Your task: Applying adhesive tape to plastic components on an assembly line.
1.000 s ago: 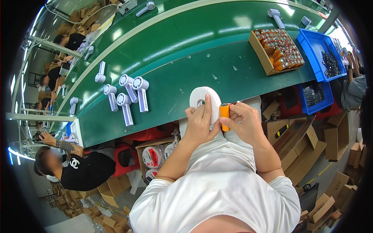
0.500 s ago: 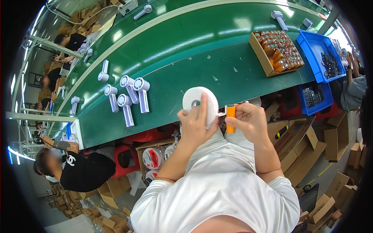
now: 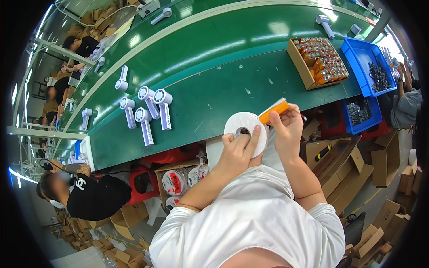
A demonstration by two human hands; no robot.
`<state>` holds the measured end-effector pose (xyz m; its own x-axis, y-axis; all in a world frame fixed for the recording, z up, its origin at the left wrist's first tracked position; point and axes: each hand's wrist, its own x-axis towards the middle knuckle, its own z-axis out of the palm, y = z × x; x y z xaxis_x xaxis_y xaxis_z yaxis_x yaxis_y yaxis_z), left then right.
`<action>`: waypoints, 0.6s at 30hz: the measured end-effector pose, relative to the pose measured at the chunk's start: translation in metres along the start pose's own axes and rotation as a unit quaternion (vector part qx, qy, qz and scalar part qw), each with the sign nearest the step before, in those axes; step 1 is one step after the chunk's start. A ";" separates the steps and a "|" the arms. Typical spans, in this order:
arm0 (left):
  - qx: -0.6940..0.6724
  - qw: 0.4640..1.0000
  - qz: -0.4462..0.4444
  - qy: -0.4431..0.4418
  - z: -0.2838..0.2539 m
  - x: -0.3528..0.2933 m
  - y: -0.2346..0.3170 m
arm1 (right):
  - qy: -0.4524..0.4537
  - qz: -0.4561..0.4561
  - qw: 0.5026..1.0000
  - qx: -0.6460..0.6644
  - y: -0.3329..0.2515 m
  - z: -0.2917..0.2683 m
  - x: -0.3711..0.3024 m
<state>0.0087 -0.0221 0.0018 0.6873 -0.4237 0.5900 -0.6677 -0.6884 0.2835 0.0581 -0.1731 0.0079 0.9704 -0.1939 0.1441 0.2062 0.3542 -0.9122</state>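
My left hand [image 3: 239,154] is closed on a wide roll of white tape [image 3: 233,124], its fingers lying across the face and near the core hole. In my right hand [image 3: 288,131] is an orange cylindrical battery [image 3: 276,110], pinched between thumb and fingers. The battery is tilted, its lower end against or very near the roll's upper right edge. A white strip lies along the battery's upper side. Behind the right fingers a small red tip sticks out. Both hands are above my lap, in front of the green workbench [image 3: 214,98].
A carton [image 3: 298,67] of orange batteries stands at the bench's right, beside blue bins [image 3: 364,80] of dark parts. Several white handheld fans [image 3: 144,117] lie left, others on the green conveyor [image 3: 192,49]. Below left is a box with wrapped tape rolls [image 3: 173,182]. A co-worker [image 3: 96,194] sits left.
The roll has moved right and down and now faces up more. My right hand has raised and tilted the battery, which was upright beside the roll. Fans on the conveyor have shifted slightly.
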 end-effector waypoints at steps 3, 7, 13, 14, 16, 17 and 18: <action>0.030 0.999 -0.013 -0.009 -0.001 0.001 -0.001 | 0.046 -0.064 0.996 0.030 0.014 0.002 -0.010; 0.042 0.998 -0.025 -0.039 -0.003 -0.007 -0.005 | 0.070 -0.002 0.993 0.097 0.020 -0.013 0.010; 0.018 0.986 -0.012 -0.165 0.005 -0.060 -0.004 | 0.058 0.005 0.996 0.068 0.044 -0.053 0.091; -0.016 0.978 -0.070 -0.198 0.009 -0.074 -0.007 | 0.057 0.006 0.996 0.068 0.049 -0.064 0.100; -0.047 0.963 -0.132 -0.228 0.017 -0.101 -0.017 | -0.048 0.018 0.998 -0.048 0.061 -0.077 0.116; -0.005 0.941 -0.167 -0.293 0.022 -0.115 -0.023 | -0.068 0.031 0.996 -0.049 0.072 -0.083 0.121; 0.041 0.911 -0.207 -0.354 0.025 -0.132 -0.030 | -0.085 0.044 0.994 -0.046 0.077 -0.082 0.124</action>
<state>-0.0545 0.0393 -0.1036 0.9068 -0.3719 -0.1984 -0.3065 -0.9049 0.2953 0.1840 -0.2451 -0.0765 0.9931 -0.0050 0.1175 0.1143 0.2761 -0.9543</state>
